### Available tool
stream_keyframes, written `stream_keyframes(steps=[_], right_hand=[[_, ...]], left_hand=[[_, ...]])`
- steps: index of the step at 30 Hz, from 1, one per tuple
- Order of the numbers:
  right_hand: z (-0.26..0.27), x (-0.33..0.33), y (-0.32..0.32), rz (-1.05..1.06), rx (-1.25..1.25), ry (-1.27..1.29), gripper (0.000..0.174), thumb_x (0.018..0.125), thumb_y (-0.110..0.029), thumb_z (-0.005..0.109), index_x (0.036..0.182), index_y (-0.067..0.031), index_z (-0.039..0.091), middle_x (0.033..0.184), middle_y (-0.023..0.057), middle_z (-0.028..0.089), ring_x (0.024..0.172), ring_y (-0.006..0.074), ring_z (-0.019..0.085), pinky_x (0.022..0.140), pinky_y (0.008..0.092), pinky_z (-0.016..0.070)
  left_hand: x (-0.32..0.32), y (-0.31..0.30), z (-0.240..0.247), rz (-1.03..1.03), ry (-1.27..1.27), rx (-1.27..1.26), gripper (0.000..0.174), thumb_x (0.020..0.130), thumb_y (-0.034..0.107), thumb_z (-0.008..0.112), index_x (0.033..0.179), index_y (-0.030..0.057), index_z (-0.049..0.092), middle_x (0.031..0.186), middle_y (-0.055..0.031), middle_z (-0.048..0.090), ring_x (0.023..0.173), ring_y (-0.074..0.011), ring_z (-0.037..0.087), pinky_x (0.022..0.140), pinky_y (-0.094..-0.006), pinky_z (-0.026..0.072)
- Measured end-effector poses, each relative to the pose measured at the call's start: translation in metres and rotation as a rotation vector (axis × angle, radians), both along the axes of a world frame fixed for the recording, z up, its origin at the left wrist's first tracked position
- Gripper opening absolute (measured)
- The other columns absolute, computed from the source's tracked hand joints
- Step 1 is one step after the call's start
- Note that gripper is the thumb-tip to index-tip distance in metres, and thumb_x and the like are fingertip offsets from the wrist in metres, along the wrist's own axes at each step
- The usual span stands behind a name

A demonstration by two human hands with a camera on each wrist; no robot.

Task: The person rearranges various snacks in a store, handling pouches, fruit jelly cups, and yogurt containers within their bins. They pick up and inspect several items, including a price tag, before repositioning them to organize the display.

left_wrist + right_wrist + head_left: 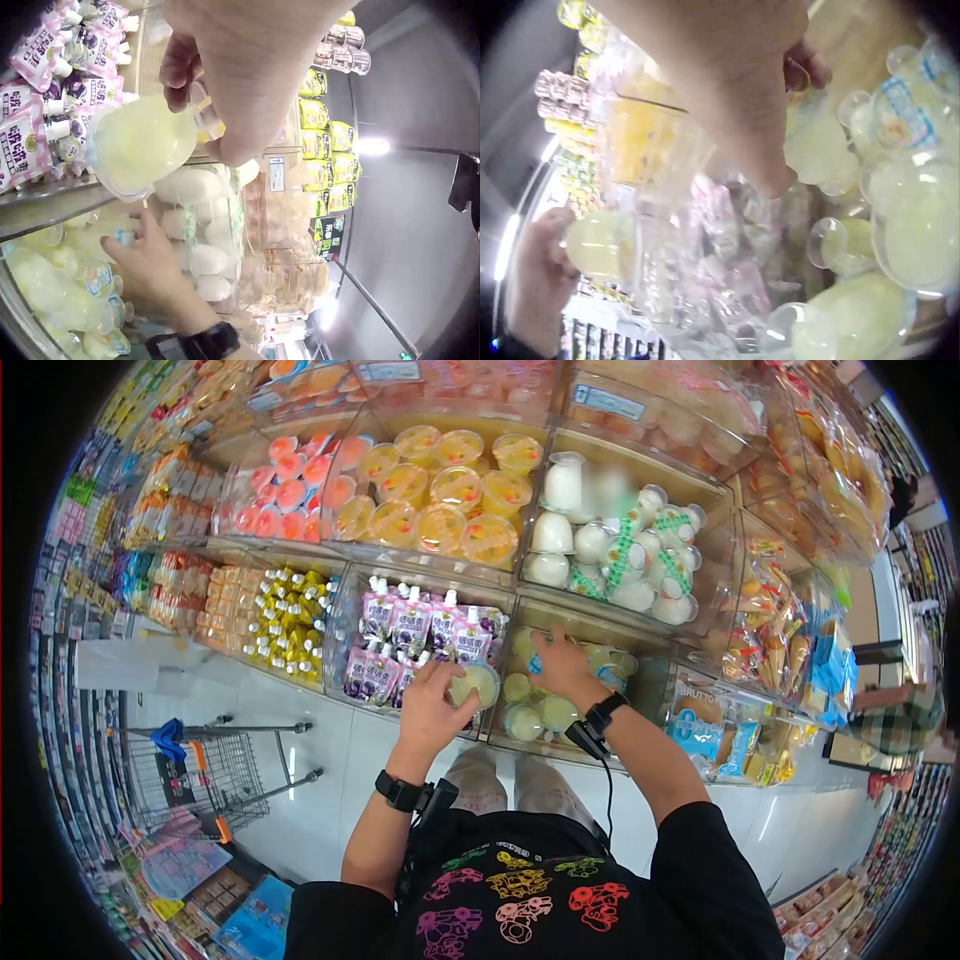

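The left hand (436, 702) pinches a pale yellow-green jelly cup (474, 686) by its edge, above the divider beside the bin of purple-and-white pouches (412, 622). In the left wrist view this cup (142, 142) hangs tilted from the fingers. Inside the neighbouring bin of similar cups (557, 712), the right hand (566, 666) reaches down with bent fingers. The right wrist view shows its fingers and thumb around another pale cup (817, 146), with more cups (922, 217) lying beside it.
Clear bin walls (500, 650) separate the products. Behind are orange jelly cups (440, 525) and white cups with green labels (640, 555). Yellow pouches (290, 618) lie left, bagged snacks (768, 620) right. A shopping cart (205, 775) stands on the floor at left.
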State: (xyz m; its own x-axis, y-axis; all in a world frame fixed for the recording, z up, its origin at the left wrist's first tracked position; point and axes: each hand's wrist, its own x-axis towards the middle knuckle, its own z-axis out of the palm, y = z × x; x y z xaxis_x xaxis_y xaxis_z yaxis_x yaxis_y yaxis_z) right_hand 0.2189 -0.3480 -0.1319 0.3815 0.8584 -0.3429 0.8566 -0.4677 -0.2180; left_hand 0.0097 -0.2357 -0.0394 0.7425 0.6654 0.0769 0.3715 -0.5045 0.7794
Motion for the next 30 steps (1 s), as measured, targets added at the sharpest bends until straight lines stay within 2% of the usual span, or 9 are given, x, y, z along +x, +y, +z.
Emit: stream_keyframes(steps=[1,8,11,14,17,20,22,25,30], right_hand=[[-0.004,-0.002,0.006,0.011,-0.074,0.047,0.078,0.065,-0.036,0.076,0.128,-0.0100,0.039,0.128,0.0263,0.036,0.100,0.0384,0.057,0.069,0.0396,0.0545],[-0.030,-0.005,0.012,0.143,-0.242,-0.068,0.084,0.064,-0.033,0.079,0.131,-0.0101,0.034,0.130,0.0250,0.035,0.100,0.0368,0.057,0.071,0.0380,0.0552],[-0.036,-0.008,0.011,0.097,-0.157,-0.071,0.080,0.064,-0.039,0.079,0.125,-0.0085,0.037,0.129,0.0249,0.035,0.097,0.0352,0.059,0.070,0.0402,0.0542],[-0.033,-0.012,0.011,0.016,-0.215,0.024,0.091,0.062,-0.039,0.080,0.133,-0.0105,0.032,0.131,0.0247,0.033,0.100,0.0354,0.057,0.073,0.0375,0.0545],[-0.046,-0.017,0.012,-0.043,-0.215,0.023,0.090,0.064,-0.041,0.079,0.133,-0.0107,0.032,0.131,0.0249,0.034,0.100,0.0338,0.058,0.075,0.0377,0.0537],[-0.024,-0.024,0.011,-0.062,-0.151,0.041,0.077,0.066,-0.038,0.077,0.126,-0.0092,0.039,0.130,0.0224,0.035,0.099,0.0331,0.058,0.075,0.0389,0.0530],[-0.002,-0.037,0.010,0.070,-0.024,0.052,0.063,0.067,-0.032,0.075,0.118,-0.0077,0.046,0.124,0.0197,0.044,0.097,0.0332,0.059,0.073,0.0401,0.0524],[-0.014,-0.036,0.003,0.208,-0.097,0.062,0.052,0.068,-0.025,0.071,0.112,-0.0070,0.049,0.111,0.0176,0.054,0.092,0.0341,0.061,0.069,0.0411,0.0520],[-0.030,-0.038,0.007,0.216,-0.086,0.047,0.047,0.072,-0.028,0.069,0.110,-0.0080,0.051,0.098,0.0168,0.060,0.087,0.0317,0.063,0.067,0.0419,0.0512]], left_hand=[[-0.002,0.000,-0.002,0.001,-0.002,-0.016,0.028,0.068,0.014,0.072,0.089,0.0038,0.058,0.076,-0.0082,0.053,0.053,-0.0192,0.055,0.051,-0.0306,0.0459],[-0.009,0.000,-0.012,0.011,0.009,-0.019,0.027,0.068,0.015,0.072,0.089,0.0047,0.059,0.076,-0.0078,0.053,0.054,-0.0195,0.056,0.051,-0.0312,0.0462],[-0.009,0.000,-0.011,0.000,0.020,-0.038,0.027,0.068,0.016,0.072,0.089,0.0054,0.059,0.076,-0.0078,0.053,0.055,-0.0198,0.056,0.052,-0.0318,0.0465],[-0.008,-0.001,-0.015,-0.009,-0.023,-0.025,0.025,0.067,0.009,0.072,0.088,0.0044,0.059,0.072,-0.0064,0.050,0.052,-0.0149,0.052,0.049,-0.0272,0.0441],[-0.010,-0.001,-0.015,-0.033,-0.016,-0.039,0.027,0.068,0.016,0.072,0.089,0.0060,0.059,0.077,-0.0079,0.054,0.056,-0.0203,0.057,0.052,-0.0317,0.0470],[-0.011,0.000,-0.016,-0.031,-0.010,-0.054,0.027,0.068,0.016,0.072,0.089,0.0062,0.059,0.078,-0.0083,0.054,0.056,-0.0207,0.057,0.053,-0.0319,0.0473],[-0.014,0.001,-0.018,-0.019,-0.015,-0.041,0.025,0.068,0.009,0.072,0.089,0.0041,0.059,0.076,-0.0077,0.052,0.054,-0.0165,0.054,0.050,-0.0283,0.0444],[-0.014,0.003,-0.020,-0.027,-0.005,-0.036,0.025,0.068,0.009,0.072,0.089,0.0040,0.059,0.076,-0.0078,0.052,0.054,-0.0166,0.054,0.050,-0.0283,0.0444],[-0.010,-0.002,-0.015,-0.042,-0.030,-0.055,0.025,0.067,0.009,0.072,0.088,0.0039,0.059,0.075,-0.0075,0.051,0.055,-0.0168,0.054,0.050,-0.0283,0.0444]])
